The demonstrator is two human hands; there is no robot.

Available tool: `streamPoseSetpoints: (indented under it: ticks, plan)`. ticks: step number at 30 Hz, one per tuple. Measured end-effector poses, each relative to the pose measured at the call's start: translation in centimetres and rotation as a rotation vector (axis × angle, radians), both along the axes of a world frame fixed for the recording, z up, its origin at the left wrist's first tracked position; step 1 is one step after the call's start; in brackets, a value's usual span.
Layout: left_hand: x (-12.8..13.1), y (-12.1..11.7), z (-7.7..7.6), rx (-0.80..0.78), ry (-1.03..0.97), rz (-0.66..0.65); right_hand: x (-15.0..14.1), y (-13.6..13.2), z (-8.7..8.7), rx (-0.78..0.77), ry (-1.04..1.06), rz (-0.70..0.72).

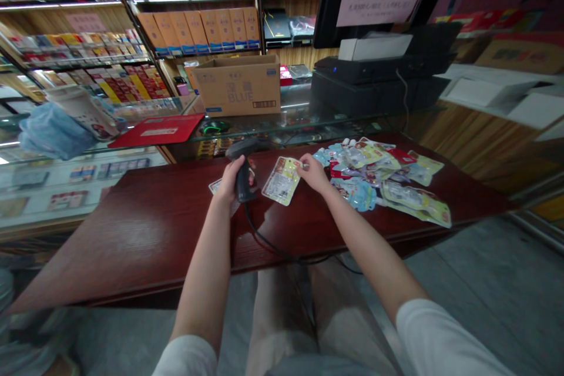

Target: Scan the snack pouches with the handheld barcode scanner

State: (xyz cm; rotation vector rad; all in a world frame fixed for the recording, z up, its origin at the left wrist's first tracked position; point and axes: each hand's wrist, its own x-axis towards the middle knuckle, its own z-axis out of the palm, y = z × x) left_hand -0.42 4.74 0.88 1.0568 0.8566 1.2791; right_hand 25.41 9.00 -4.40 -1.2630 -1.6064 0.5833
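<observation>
My left hand (230, 181) is wrapped round the handle of a black barcode scanner (243, 179), its head turned towards the right. From the handle a cable runs down over the dark red table (145, 217). My right hand (314, 173) pinches the upper right edge of a flat yellow-and-white snack packet (282, 181), printed side up, just right of the scanner. Partly hidden behind my left hand lies another pale packet (215, 186). A heap of mixed packets (374, 164), yellow, blue and red, spreads to the right of my right hand.
Behind the table, a glass counter carries a cardboard box (238, 87), a red mat (156, 130), a mouse (214, 127) and a black printer-like machine (379, 85). A cup and a blue cloth (57, 129) stand left. Stocked shelves line the back.
</observation>
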Motion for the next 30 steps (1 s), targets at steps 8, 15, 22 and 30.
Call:
streamPoseSetpoints:
  ticks: [8, 15, 22, 30]
  plan:
    - [0.4, 0.0, -0.1, -0.024, 0.073, -0.027, 5.3, 2.3, 1.2, 0.173, 0.527, -0.319]
    - [3.1, -1.4, 0.0, -0.044, 0.182, -0.218, 8.9, 2.9, 1.2, 0.294, 0.741, -0.485]
    - [5.3, -2.6, -0.1, -0.031, 0.233, -0.499, 8.3, 2.5, 1.4, 0.274, 0.743, -0.439]
    - [5.6, -2.8, -0.2, -0.027, 0.211, -0.502, 8.0, 2.4, 1.4, 0.296, 0.679, -0.430]
